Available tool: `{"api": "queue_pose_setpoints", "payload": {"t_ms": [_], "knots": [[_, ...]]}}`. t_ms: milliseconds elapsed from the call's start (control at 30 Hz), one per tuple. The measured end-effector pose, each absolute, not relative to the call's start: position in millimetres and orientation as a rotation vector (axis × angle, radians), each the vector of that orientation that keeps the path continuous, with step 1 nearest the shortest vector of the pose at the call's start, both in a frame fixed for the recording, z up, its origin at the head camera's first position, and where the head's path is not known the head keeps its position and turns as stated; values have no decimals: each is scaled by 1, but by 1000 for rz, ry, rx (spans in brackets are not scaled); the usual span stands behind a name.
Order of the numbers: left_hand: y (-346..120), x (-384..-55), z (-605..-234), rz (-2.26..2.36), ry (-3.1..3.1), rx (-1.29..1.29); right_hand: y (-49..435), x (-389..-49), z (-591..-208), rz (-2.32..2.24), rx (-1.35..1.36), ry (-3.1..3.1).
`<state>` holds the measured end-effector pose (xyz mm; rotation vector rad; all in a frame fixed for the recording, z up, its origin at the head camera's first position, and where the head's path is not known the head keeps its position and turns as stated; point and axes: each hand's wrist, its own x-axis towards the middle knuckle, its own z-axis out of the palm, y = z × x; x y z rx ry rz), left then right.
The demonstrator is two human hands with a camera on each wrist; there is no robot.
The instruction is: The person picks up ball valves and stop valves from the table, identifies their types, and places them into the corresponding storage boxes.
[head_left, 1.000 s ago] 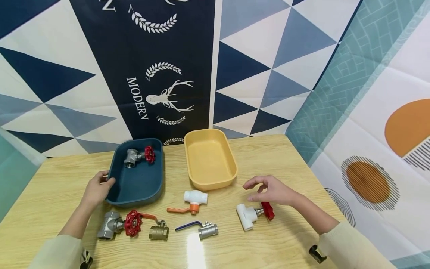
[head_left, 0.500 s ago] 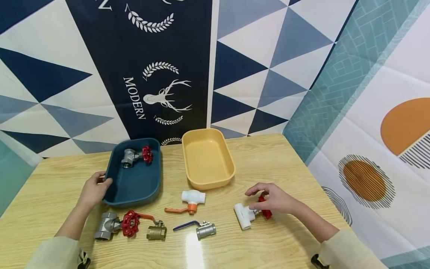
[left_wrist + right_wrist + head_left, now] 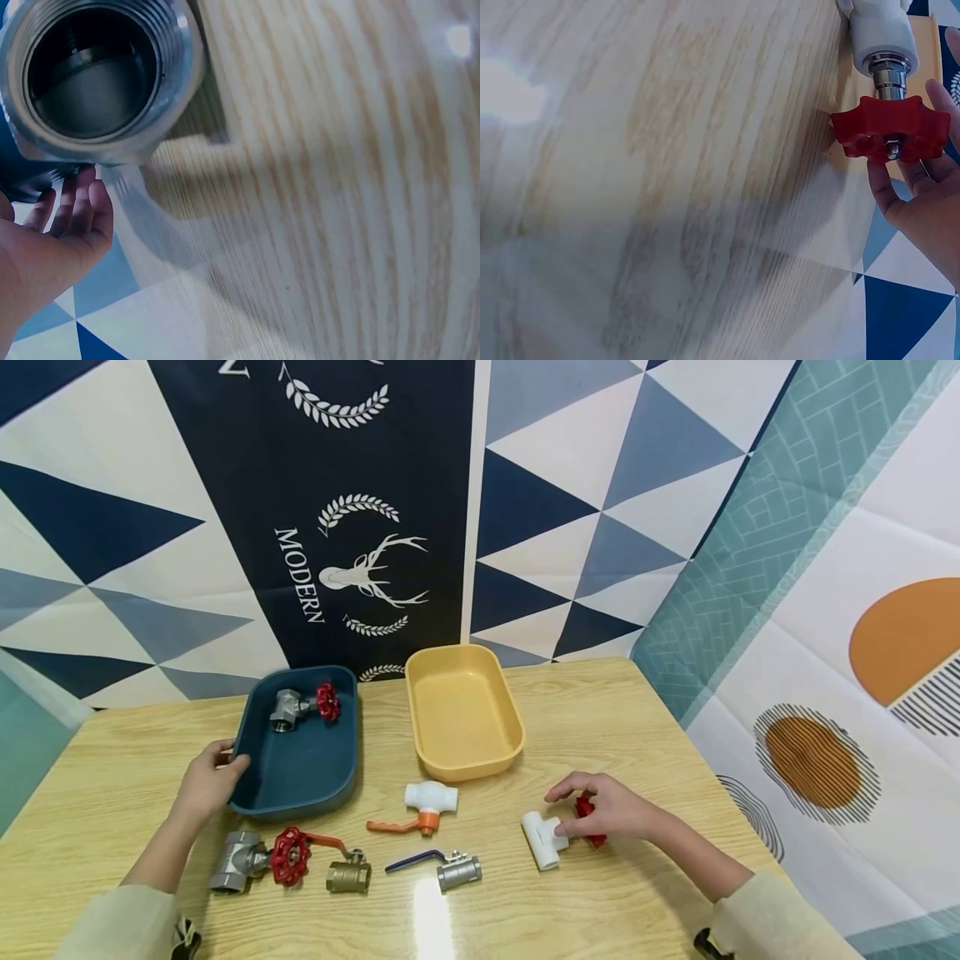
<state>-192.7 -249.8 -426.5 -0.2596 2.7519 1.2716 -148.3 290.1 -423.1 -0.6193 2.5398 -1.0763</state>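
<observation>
On the right of the table (image 3: 600, 718), the white valve (image 3: 542, 841) lies beneath my loosely spread right hand (image 3: 611, 807); my left hand (image 3: 206, 785) pinches the blue tray (image 3: 300, 812). I judge the valve light, rigid, smooth: best gripped behind its red wheel (image 3: 892, 126).

I see a white valve (image 3: 543, 841), its handwheel (image 3: 855, 124) red, a dark blue bin (image 3: 296, 777) and a yellow bin (image 3: 465, 718). The table (image 3: 592, 718) has tan grain, the backdrop (image 3: 540, 510) navy, grey-blue and white triangles; that squat valve (image 3: 348, 877) seems brass-coloured from here.
</observation>
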Motion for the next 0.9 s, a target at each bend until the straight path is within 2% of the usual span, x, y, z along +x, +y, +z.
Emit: {"api": "queue_pose_setpoints", "payload": {"t_ms": [900], "knots": [[-250,-195,-429,1289,2767,-265,289,-142,-435,-1036,-658,2501]]}}
